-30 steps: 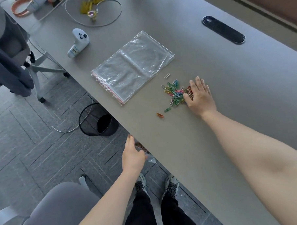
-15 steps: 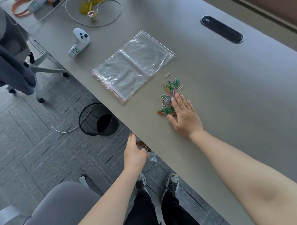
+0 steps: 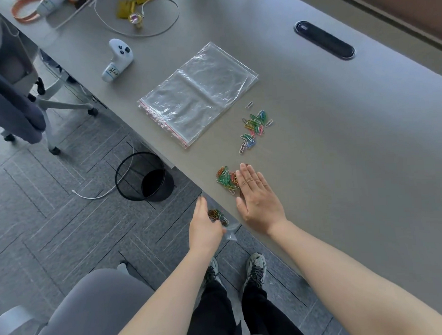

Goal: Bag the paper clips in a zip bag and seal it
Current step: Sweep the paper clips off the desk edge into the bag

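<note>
Because the paper clips are small and many, they are not picked up one by one: a group of them (image 3: 225,178) is gathered at the near edge of the surface (image 3: 341,162), just in front of the right hand (image 3: 258,198). This hand is laid flat on the surface with the fingers straight and close together, so that it works like a scraper; its fingertips touch the group, and nothing is pinched by it.

Below the edge, the left hand (image 3: 205,227) is held off the surface, and a small zip bag (image 3: 227,227) is held by it, with some clips (image 3: 217,215) already seen inside. The fingers are partly hidden behind the hand, so the exact grip cannot be told, but the bag seems to be kept with its mouth under the edge so that clips can drop into it. The bag is not yet sealed.

A second group of clips (image 3: 255,128) is left further away on the surface, near the stack of empty bags (image 3: 196,92), with one single clip (image 3: 249,104) lying apart. These are probably meant for a later sweep.

It is judged that the task is about halfway. A risk is seen: if the bag mouth is not wide enough, clips may fall to the floor (image 3: 64,199).
</note>
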The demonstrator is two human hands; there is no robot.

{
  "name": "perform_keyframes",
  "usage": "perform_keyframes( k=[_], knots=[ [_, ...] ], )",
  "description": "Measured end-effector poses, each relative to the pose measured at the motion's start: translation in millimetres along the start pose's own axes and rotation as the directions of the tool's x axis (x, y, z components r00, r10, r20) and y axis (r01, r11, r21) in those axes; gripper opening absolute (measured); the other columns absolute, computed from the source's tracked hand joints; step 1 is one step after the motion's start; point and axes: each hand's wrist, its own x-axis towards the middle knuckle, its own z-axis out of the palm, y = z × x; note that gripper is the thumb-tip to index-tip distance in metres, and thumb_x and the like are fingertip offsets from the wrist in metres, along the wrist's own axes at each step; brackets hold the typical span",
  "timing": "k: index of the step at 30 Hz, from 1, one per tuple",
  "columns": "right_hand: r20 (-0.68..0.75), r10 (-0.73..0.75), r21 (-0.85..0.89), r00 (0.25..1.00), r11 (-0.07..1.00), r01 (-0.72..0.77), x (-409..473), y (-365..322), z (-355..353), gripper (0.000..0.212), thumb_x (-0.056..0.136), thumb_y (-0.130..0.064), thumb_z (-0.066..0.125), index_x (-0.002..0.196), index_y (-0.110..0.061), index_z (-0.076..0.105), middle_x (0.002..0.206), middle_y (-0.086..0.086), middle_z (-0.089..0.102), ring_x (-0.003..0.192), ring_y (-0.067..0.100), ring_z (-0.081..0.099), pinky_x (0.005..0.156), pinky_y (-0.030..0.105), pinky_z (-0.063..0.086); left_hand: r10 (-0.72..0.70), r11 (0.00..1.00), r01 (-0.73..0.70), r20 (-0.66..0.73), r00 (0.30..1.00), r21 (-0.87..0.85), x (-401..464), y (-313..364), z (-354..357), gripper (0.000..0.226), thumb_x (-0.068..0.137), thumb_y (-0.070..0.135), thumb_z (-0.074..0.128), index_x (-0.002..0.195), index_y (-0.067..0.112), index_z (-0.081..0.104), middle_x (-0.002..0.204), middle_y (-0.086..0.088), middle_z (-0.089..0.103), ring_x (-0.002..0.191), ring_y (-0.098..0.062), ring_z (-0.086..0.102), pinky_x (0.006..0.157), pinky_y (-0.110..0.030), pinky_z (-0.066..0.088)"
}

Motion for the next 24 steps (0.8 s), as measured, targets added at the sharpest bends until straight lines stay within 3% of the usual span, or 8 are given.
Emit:
perform_keyframes(
  k=[3,7,14,24],
  knots=[
    [-0.034,0.007,0.087,0.999,0.996,-0.004,-6,-6,1,0.066,0.092,-0.033,0.028,0.151,-0.007,0.015,0.160,0.007,0.005,0.148,0.016,-0.002,0.120,0.036,0.003,0.021,1.000,-0.021,0.006,1.000,-0.008,0,-4,0,0.084,0.085,0.000,0.057,0.152,0.035,0.022,0.159,0.022,0.020,0.116,-0.031,0.063,0.093,-0.045,0.054],
    [-0.088,0.143,0.214,0.986,0.969,-0.121,-9,-1,-5,0.064,0.092,-0.025,0.031,0.151,-0.009,0.016,0.160,0.004,0.006,0.147,0.012,-0.004,0.119,0.027,-0.004,0.028,0.999,-0.027,0.024,0.999,-0.037,0,-6,0,0.085,0.085,-0.003,0.054,0.153,0.035,0.021,0.159,0.022,0.020,0.122,-0.034,0.058,0.093,-0.044,0.055],
    [-0.022,0.069,0.033,0.997,0.997,-0.068,-11,-3,-2,0.065,0.091,-0.035,0.022,0.152,-0.014,0.015,0.160,0.000,0.004,0.147,0.012,-0.003,0.119,0.030,-0.006,0.054,0.998,-0.053,0.059,0.997,-0.017,0,-9,1,0.084,0.085,0.000,0.055,0.152,0.036,0.019,0.159,0.020,0.022,0.124,-0.034,0.057,0.097,-0.047,0.052],
    [-0.009,0.078,0.032,0.997,0.996,-0.078,-25,-25,10,0.063,0.093,-0.030,0.020,0.152,-0.010,0.014,0.160,0.004,0.006,0.147,0.015,-0.002,0.119,0.032,-0.003,0.086,0.995,-0.091,0.085,0.993,0.047,-5,-12,1,0.081,0.080,0.011,0.055,0.149,0.040,0.024,0.155,0.021,0.028,0.115,-0.032,0.063,0.091,-0.048,0.055]
  ],
)
